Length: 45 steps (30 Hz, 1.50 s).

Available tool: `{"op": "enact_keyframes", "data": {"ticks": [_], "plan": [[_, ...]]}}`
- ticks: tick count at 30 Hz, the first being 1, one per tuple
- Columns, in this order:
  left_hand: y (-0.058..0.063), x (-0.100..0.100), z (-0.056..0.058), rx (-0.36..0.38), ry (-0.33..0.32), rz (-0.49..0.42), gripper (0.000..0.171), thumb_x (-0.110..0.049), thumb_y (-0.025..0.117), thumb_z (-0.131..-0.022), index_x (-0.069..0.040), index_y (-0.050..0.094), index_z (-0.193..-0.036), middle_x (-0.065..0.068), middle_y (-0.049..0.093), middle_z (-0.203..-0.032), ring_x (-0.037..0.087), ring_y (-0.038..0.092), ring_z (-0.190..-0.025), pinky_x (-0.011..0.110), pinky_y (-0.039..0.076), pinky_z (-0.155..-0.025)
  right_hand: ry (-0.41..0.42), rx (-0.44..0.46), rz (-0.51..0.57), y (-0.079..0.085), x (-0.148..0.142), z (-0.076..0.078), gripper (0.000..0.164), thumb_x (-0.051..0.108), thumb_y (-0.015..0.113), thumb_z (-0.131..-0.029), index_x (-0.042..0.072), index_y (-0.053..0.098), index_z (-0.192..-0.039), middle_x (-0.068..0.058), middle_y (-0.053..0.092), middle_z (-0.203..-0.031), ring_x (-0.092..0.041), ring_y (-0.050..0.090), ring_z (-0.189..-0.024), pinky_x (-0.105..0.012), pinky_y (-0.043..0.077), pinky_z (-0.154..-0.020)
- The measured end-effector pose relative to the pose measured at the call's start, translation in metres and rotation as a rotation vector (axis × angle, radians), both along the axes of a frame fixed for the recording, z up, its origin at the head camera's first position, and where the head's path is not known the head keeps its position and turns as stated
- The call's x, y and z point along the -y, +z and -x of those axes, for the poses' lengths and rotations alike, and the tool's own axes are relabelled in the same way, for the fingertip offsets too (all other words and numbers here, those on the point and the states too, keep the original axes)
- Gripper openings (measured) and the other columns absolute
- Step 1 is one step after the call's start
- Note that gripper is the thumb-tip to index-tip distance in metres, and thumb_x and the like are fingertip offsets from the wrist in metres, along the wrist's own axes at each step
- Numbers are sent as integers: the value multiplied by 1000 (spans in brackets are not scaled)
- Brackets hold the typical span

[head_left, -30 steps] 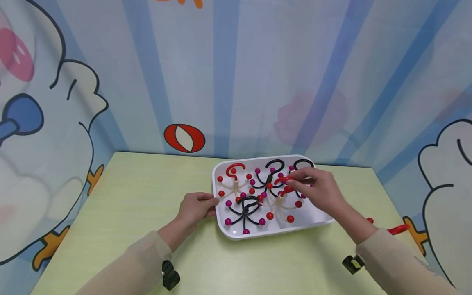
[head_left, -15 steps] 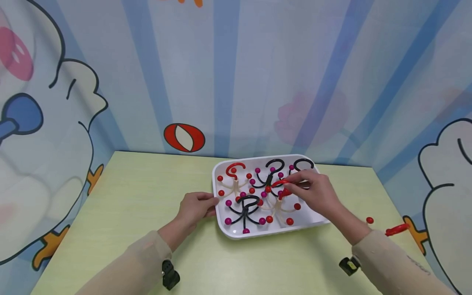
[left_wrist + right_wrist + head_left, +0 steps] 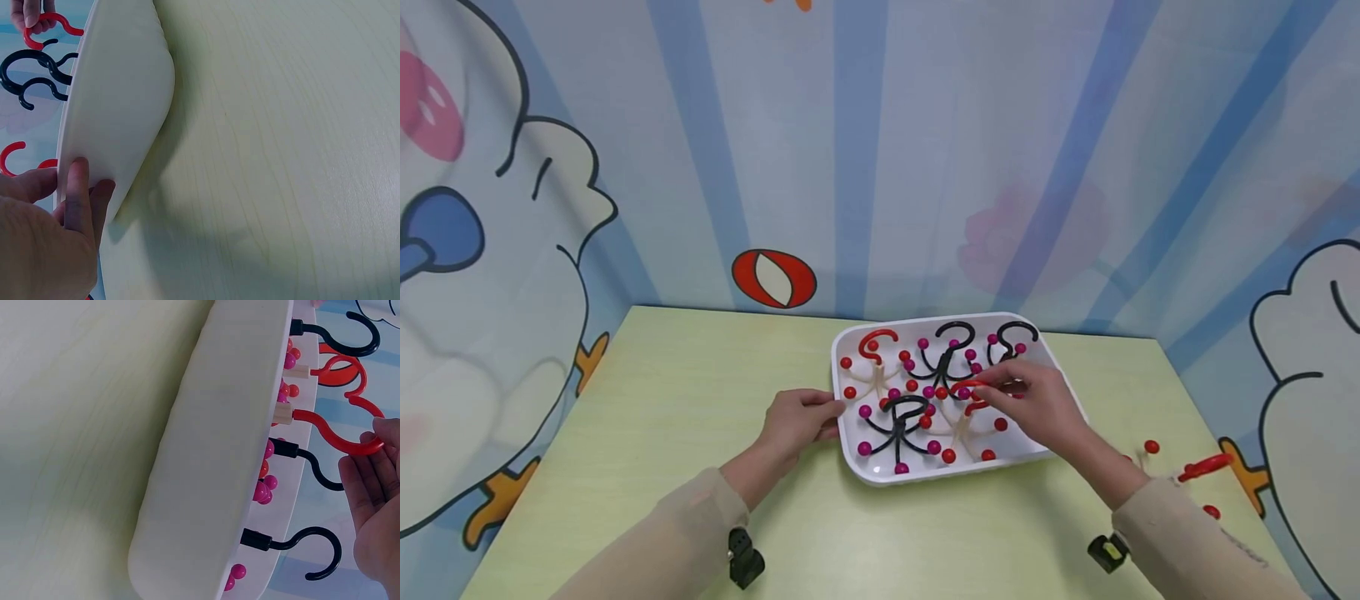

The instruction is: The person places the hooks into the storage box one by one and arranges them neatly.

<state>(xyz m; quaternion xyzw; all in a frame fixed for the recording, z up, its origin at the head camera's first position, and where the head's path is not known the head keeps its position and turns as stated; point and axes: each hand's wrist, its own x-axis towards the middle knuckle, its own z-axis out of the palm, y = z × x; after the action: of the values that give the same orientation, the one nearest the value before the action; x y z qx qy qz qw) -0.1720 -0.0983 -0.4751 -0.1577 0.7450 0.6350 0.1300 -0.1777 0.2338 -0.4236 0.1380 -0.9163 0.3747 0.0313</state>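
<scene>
My left hand (image 3: 797, 421) grips the left end of a white tray (image 3: 1022, 446), thumb at the rim and fingers against the outer wall. Over the tray, my right hand (image 3: 1037, 404) holds the red hook handle of a head massager (image 3: 962, 429) with beige legs tipped by red balls. In the right wrist view that red hook (image 3: 325, 429) lies against the fingertips. Beside it stand black-hooked massagers with magenta balls, one at front left (image 3: 898, 429) and one at the back (image 3: 943, 367). A red-hooked massager (image 3: 880, 335) stands at back left. The right hand partly hides a black-hooked one (image 3: 1017, 325).
Another red-hooked massager (image 3: 1206, 467) lies on the table right of the tray, partly hidden by the right forearm. The pale wooden table (image 3: 700, 375) meets a cartoon-printed wall (image 3: 917, 167) close behind the tray.
My right hand has shifted slightly left and toward me, and the held massager has come with it. The left hand and the tray stay in place.
</scene>
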Motion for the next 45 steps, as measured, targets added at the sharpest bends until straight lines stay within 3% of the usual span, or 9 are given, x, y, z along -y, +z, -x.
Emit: {"op": "enact_keyframes", "data": {"ticks": [12,22,34,45], "plan": [[0,0,0,2,8,7,33,-15,78,-100,3,73,-128,20,75,-118,16,78,-81,28,66,-76,30,16,-6,-1,-2,-3,11,10,82,-95,8,81,-106,-4,78,-100,-21,74,-89,-19,62,-78],[-1,-1,0,0,2,29,34,-16,78,-100,2,73,-128,19,75,-119,15,77,-81,28,66,-77,77,17,-25,0,-13,-5,15,8,81,-96,8,81,-111,-3,79,-103,-23,76,-96,-42,66,-89],[0,-2,0,4,8,36,34,-16,77,-100,2,73,-128,20,74,-120,15,77,-81,28,66,-77,173,-16,-103,9,-25,-6,26,6,80,-95,8,80,-121,-5,79,-111,-23,75,-99,-47,65,-91],[1,-2,0,8,12,44,32,-16,78,-100,1,74,-127,20,74,-120,15,76,-80,31,66,-79,144,-48,-169,24,-44,-14,31,10,82,-95,9,79,-126,-9,78,-120,-34,75,-112,-53,63,-95]]}}
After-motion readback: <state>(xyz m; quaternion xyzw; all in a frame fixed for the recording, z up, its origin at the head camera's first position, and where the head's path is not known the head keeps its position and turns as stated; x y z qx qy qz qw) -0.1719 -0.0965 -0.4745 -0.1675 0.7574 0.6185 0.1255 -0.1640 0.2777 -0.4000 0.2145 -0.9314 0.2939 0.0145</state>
